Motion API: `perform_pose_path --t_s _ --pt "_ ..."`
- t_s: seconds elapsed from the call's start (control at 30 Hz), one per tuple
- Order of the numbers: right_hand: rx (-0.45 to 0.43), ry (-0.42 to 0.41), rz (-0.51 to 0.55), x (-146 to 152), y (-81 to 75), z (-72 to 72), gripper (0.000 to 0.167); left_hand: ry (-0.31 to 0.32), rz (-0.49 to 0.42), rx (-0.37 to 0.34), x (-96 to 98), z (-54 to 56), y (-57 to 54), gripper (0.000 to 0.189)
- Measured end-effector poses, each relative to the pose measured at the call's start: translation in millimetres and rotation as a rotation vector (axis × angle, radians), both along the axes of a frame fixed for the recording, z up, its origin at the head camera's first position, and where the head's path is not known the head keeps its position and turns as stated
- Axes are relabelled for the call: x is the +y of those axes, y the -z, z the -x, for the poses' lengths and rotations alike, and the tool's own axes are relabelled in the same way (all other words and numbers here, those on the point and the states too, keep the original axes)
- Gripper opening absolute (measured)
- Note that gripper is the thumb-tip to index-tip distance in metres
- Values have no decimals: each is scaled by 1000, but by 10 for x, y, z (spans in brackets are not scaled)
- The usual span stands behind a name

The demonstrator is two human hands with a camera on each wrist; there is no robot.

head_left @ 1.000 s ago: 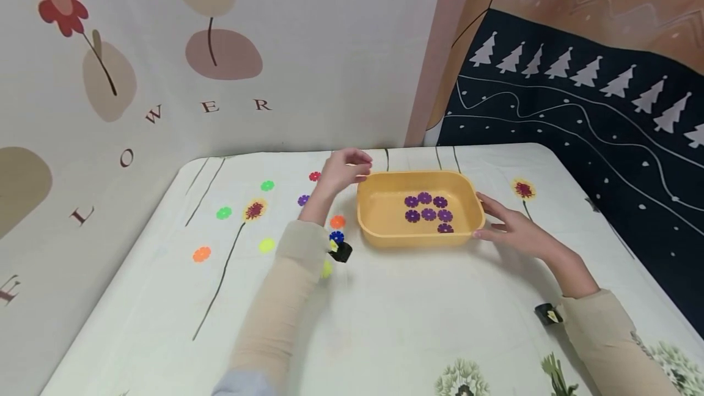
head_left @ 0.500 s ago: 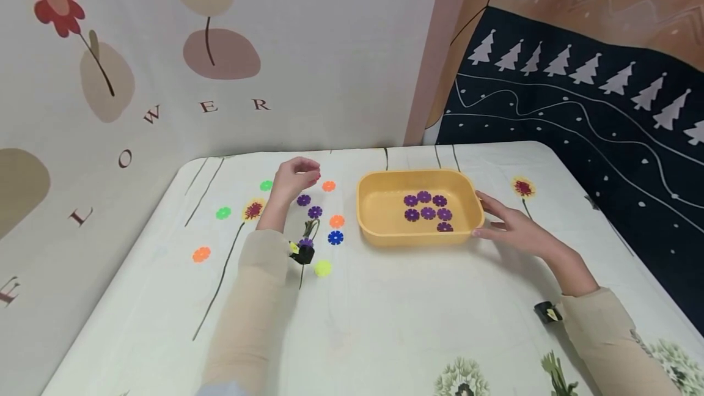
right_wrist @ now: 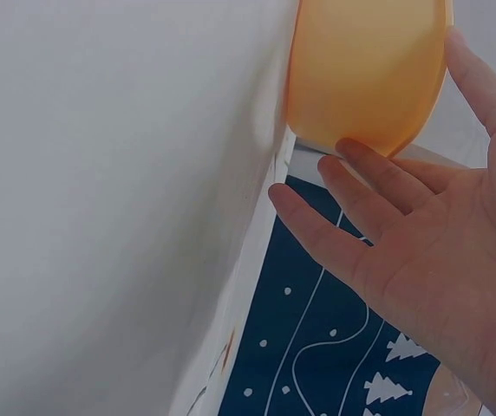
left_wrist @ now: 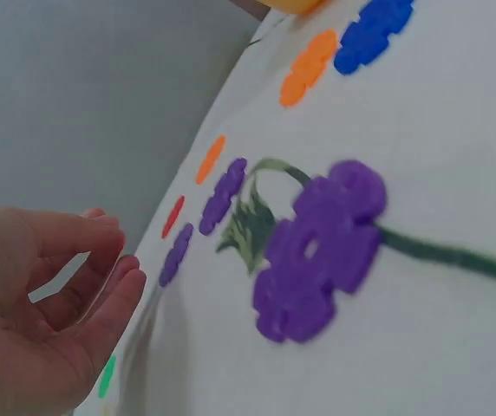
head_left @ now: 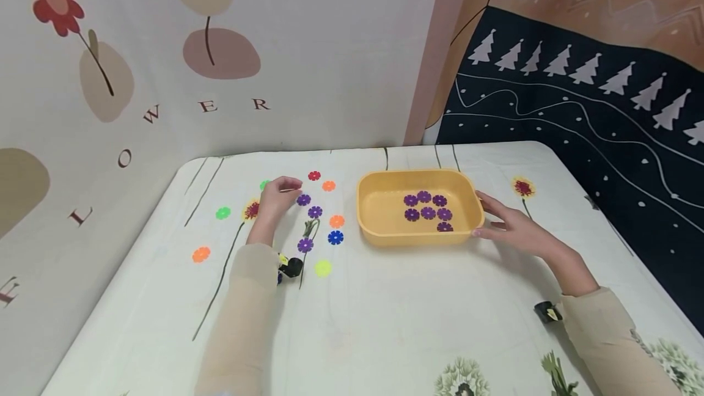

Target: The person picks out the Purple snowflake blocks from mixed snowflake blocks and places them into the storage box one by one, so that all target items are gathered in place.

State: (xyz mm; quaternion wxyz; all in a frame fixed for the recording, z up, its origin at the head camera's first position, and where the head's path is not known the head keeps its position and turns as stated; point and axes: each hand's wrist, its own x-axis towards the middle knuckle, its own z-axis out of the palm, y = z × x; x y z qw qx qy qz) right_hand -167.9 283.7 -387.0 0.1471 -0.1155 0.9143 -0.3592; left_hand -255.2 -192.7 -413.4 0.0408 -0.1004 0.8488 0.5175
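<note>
My left hand hovers over the left part of the table, its fingertips beside a purple flower-shaped disc. In the left wrist view the thumb and fingers are loosely bent, with nothing between them. Another purple disc lies large in front of that camera, on a printed stem. My right hand touches the right end of a yellow plastic tray, thumb at the near corner. Its fingers are spread and fairly straight in the right wrist view. Several purple flower discs lie inside the tray.
Between left hand and tray lie a red disc, orange discs, a blue disc and a yellow disc. Further left are a green disc and an orange one. The white tablecloth has printed flowers.
My left hand has moved left from the tray's left rim to the scattered discs, then slightly nearer me, uncovering the red disc. The right hand and tray have stayed put.
</note>
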Motion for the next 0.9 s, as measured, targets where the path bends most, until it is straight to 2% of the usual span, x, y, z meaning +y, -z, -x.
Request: perform_pose_path --t_s 0.1,0.2,0.4,0.6,0.73,0.9 --pt "1 -1 1 -1 -5 -1 91 22 9 -33 -28 -15 57 32" --pt "1 -1 1 -1 -8 -3 91 61 59 -45 -37 -26 88 35" --pt "-2 -5 11 -2 -5 -7 91 100 180 -10 4 -22 100 41" --pt "5 -15 18 5 -8 -13 89 77 214 -23 43 -33 83 36" --pt "4 -9 14 5 -11 -11 89 50 192 -28 34 -37 62 26" --pt "7 -12 16 2 -17 -15 89 34 149 16 39 -26 5 24"
